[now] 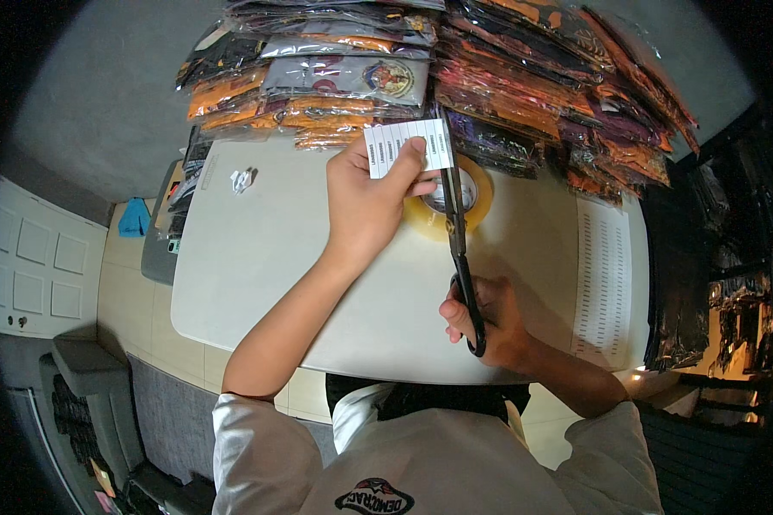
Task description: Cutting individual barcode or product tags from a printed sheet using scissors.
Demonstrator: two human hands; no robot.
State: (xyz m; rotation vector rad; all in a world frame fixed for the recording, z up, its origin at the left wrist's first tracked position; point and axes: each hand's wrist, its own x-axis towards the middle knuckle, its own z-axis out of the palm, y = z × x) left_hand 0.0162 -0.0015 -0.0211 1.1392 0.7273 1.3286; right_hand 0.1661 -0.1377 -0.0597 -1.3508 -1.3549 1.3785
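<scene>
My left hand (368,199) pinches a small white paper strip (380,151) between thumb and fingers. Rows of print and thin ruled lines cover the strip. In my right hand (493,315) is a pair of black-handled scissors (457,225), its blades pointing away from me. The blades lie along the right edge of the paper and look nearly closed; whether they bite into it cannot be made out. Beneath the scissors and left fingers, a roll of clear yellowish packing tape (483,199) rests flat on the white table (264,277), partly covered.
Stacks of plastic-bagged folded garments (348,77) and more orange and dark bagged garments (522,96) line the table's far side. A crumpled paper scrap (241,180) lies at the left. A printed label sheet (602,283) lies along the right edge, beside black plastic packages (676,290).
</scene>
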